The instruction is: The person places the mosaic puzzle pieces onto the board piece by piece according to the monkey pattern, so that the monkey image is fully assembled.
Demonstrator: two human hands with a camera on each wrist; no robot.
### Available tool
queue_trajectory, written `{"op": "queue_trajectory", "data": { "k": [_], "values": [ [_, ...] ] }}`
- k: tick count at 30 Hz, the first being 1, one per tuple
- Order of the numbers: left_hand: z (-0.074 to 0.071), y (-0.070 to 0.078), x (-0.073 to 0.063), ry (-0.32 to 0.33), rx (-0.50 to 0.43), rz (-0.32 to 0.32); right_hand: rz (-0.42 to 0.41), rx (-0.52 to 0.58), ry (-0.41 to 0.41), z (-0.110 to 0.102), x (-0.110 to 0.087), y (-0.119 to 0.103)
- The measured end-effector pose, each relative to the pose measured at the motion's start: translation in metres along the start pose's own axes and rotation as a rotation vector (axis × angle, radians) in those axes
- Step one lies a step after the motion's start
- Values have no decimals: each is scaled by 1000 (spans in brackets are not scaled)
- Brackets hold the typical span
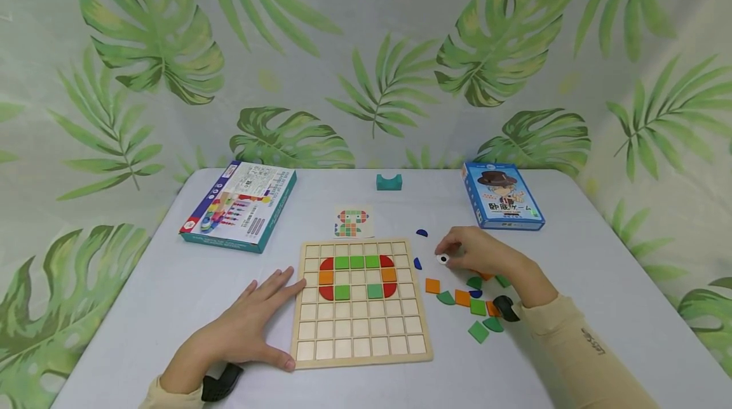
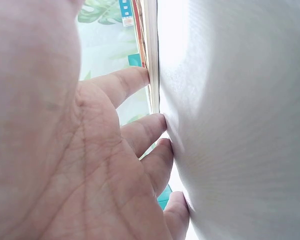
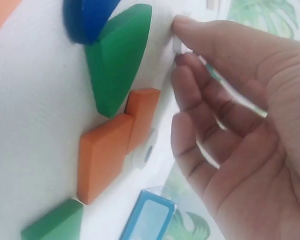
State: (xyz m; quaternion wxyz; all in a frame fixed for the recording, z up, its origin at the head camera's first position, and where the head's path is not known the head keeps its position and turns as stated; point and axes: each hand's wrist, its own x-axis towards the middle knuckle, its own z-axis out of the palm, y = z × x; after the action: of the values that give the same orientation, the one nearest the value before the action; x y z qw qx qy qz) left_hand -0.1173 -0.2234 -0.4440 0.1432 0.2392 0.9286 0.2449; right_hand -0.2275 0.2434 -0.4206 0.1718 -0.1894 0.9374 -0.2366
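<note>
My right hand [image 1: 479, 251] pinches a small white eye disc [image 1: 443, 259] with a black dot between thumb and fingertips, just right of the wooden grid board [image 1: 361, 331]. In the right wrist view only the disc's edge shows. Fingers spread, my left hand [image 1: 246, 323] rests on the table, its index finger and thumb touching the board's left edge. Red rounded pieces [image 1: 326, 293], green squares [image 1: 357, 262] and orange squares [image 1: 326, 277] lie in a ring in the board's upper cells. Behind the board is a pattern card [image 1: 353, 223] of coloured shapes.
Loose orange, green and blue pieces [image 1: 462, 298] lie right of the board. A second eye disc [image 3: 147, 150] sits by the orange squares. Farther back are a game box [image 1: 243, 206] at left, a teal notched block [image 1: 389, 183] and a blue box [image 1: 503, 196] at right.
</note>
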Motion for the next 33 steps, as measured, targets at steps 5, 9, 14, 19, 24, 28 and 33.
{"op": "queue_trajectory", "data": {
  "k": [5,9,14,19,24,28,33],
  "values": [
    [1,0,0,0,-3,-4,58,-57,14,0,1,-1],
    [1,-1,0,0,-1,-4,76,-56,14,0,-1,-1],
    [2,-2,0,2,-1,-7,35,-1,-5,-1,-4,0],
    [3,-3,0,3,-6,-12,-3,-8,-13,-2,-5,2],
    [2,-2,-1,9,-3,3,-12,-33,-4,-1,-2,2],
    [1,-2,-1,8,-1,4,-27,-50,20,2,-1,-1],
    [1,-3,0,3,-5,-6,-62,-36,48,7,4,-14]
  ]
}}
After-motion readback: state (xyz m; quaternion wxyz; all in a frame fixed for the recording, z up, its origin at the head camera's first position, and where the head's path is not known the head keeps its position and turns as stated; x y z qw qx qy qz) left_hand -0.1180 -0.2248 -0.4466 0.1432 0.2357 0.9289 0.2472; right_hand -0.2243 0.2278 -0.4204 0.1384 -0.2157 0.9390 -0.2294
